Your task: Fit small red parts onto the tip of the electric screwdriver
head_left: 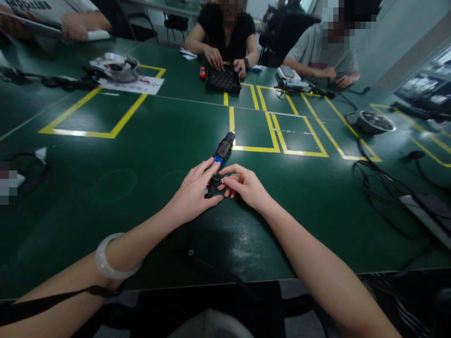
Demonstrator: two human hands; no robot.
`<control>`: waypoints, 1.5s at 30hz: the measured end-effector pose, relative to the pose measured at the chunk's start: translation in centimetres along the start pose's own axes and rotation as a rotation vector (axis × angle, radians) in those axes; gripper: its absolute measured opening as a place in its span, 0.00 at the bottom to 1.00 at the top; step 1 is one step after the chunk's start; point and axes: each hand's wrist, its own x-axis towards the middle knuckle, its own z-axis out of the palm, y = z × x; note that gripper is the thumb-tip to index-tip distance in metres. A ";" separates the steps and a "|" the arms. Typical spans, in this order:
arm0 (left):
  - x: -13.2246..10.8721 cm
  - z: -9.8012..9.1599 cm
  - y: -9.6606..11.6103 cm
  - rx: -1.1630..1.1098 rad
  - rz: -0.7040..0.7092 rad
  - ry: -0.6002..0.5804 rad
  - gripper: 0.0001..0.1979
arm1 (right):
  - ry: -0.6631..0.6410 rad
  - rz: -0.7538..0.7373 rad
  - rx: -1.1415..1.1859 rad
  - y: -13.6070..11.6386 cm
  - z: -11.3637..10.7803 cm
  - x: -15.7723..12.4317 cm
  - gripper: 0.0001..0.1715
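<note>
A long, black, tube-shaped device with a blue band lies slantwise on the green table, its narrow end pointing away from me. My left hand rests over its near half, with fingers along one side and the thumb near its lower end, holding it against the table. Close by on the right, my right hand has thumb and forefinger pinched at the near end of the device. Something small with a white and reddish spot shows at those fingertips, too small to name. Part of the device's near end is hidden under my hands.
Yellow tape outlines mark the green table. Across from me, a person handles a black tray. Metal bowls stand at left and right. Black cables lie at right. Other people sit at the far side.
</note>
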 end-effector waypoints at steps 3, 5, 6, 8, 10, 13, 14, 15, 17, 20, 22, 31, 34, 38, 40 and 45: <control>-0.2 0.2 -0.3 -0.052 -0.041 0.006 0.42 | -0.038 -0.001 -0.023 -0.3 0.0 -0.2 0.17; -0.3 0.2 -0.3 -0.084 -0.074 -0.002 0.43 | -0.053 0.002 -0.025 -0.4 0.2 -0.2 0.15; -0.4 0.2 -0.3 -0.100 -0.089 -0.008 0.44 | -0.060 0.007 -0.023 -0.4 0.2 -0.3 0.15; -0.5 0.0 -0.2 -0.128 -0.105 -0.020 0.44 | -0.079 0.021 -0.015 -0.4 0.2 -0.3 0.12; -0.6 -0.1 -0.2 -0.141 -0.095 -0.033 0.43 | -0.099 0.036 -0.019 -0.4 0.1 -0.3 0.11; -0.6 -0.4 -0.3 -0.130 -0.073 -0.065 0.43 | -0.092 0.042 -0.058 -0.4 -0.1 -0.3 0.11; -0.6 -0.4 -0.4 -0.127 -0.072 -0.075 0.44 | -0.078 0.033 -0.078 -0.3 -0.1 -0.4 0.11; -0.6 -0.5 -0.4 -0.126 -0.072 -0.086 0.44 | -0.066 0.019 -0.100 -0.3 -0.1 -0.5 0.10; -0.6 -0.6 -0.5 -0.128 -0.078 -0.102 0.44 | -0.062 -0.027 -0.159 -0.3 -0.1 -0.6 0.10; -0.5 -0.8 -0.3 -0.125 -0.098 -0.126 0.45 | -0.082 -0.119 -0.292 -0.5 0.0 -0.7 0.09; -0.5 -0.9 -0.2 -0.123 -0.102 -0.136 0.45 | -0.065 -0.185 -0.392 -0.6 0.1 -0.7 0.08; -0.5 -1.2 0.4 -0.125 -0.119 -0.158 0.44 | 0.013 -0.275 -0.635 -0.2 0.8 -0.9 0.08; -0.5 -1.3 0.4 -0.125 -0.119 -0.158 0.44 | -0.008 -0.274 -0.625 -0.4 0.9 -1.0 0.10; -0.6 -1.4 0.4 -0.119 -0.121 -0.166 0.43 | -0.028 -0.320 -0.673 -0.7 0.9 -1.1 0.05; -0.6 -1.4 0.4 -0.114 -0.120 -0.172 0.43 | -0.038 -0.339 -0.689 -0.7 0.8 -1.1 0.05; -0.7 -1.3 0.1 -0.104 -0.108 -0.147 0.42 | -0.036 -0.350 -0.662 -0.6 0.8 -1.1 0.06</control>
